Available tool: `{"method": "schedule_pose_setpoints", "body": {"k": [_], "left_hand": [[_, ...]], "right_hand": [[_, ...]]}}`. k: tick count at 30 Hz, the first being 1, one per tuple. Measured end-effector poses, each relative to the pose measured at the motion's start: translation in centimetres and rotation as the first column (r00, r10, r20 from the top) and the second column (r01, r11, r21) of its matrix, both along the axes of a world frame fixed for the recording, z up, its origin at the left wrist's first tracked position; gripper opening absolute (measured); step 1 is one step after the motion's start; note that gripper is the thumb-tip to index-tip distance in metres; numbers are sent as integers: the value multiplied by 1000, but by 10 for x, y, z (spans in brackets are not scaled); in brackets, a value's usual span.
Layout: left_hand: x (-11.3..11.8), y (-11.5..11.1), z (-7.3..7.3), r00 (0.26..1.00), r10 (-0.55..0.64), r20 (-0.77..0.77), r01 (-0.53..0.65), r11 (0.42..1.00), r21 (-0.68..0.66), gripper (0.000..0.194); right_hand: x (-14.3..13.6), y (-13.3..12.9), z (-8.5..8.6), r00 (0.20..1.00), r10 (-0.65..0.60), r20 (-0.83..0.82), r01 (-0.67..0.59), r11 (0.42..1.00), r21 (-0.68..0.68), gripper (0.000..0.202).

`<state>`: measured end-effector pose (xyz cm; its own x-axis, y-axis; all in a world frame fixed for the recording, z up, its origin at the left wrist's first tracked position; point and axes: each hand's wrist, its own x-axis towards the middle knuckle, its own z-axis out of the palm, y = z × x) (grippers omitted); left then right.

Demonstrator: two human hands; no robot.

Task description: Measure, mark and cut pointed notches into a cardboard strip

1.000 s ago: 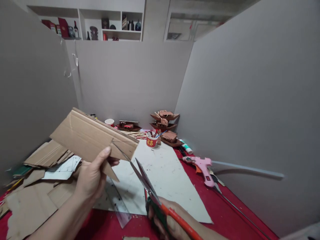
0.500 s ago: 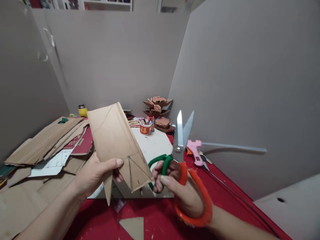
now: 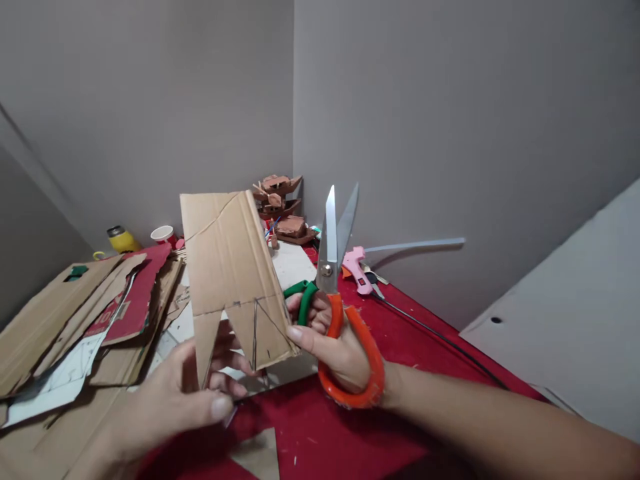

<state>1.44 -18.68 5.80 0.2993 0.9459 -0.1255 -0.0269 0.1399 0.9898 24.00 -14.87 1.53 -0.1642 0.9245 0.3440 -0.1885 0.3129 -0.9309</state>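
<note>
A piece of brown cardboard (image 3: 225,260) with dark pencil lines is held up in front of me; a V-shaped notch is cut in its lower edge. My right hand (image 3: 345,357) pinches its lower right corner between thumb and fingers. Large scissors (image 3: 328,257) with green and orange handles hang on that same hand, blades parted and pointing up. My left hand (image 3: 185,393) is at the notch, thumb lifted off the cardboard and fingers spread, some passing behind it. Below on the red table (image 3: 330,440) lies a pale cardboard scrap (image 3: 260,457).
Cardboard sheets and papers (image 3: 55,300) are heaped at left. A pink glue gun (image 3: 356,267) with a cord lies at right by the wall. Brown model boats (image 3: 277,200) stand at the back, a yellow container (image 3: 124,241) and a paper cup (image 3: 164,235) further left.
My left thumb has come off the cardboard and the hand has opened lower down. My right hand now grips the cardboard's corner. The view has turned to the right.
</note>
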Motion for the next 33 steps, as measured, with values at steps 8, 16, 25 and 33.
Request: {"method": "schedule_pose_setpoints", "body": {"k": [8, 16, 25, 33], "left_hand": [[42, -14, -32, 999, 48, -18, -49, 999, -7, 39], [46, -14, -36, 958, 284, 49, -286, 958, 23, 36], [20, -8, -3, 901, 415, 131, -434, 871, 229, 35], [10, -7, 4, 884, 436, 168, -467, 842, 271, 38]], "right_hand": [[-7, -4, -11, 996, 52, -71, -49, 998, 36, 23], [-10, -12, -11, 977, 215, 2, -215, 977, -11, 20], [4, -6, -6, 864, 455, 217, -464, 886, -9, 39], [5, -12, -11, 804, 399, 440, -473, 878, 68, 41]]}}
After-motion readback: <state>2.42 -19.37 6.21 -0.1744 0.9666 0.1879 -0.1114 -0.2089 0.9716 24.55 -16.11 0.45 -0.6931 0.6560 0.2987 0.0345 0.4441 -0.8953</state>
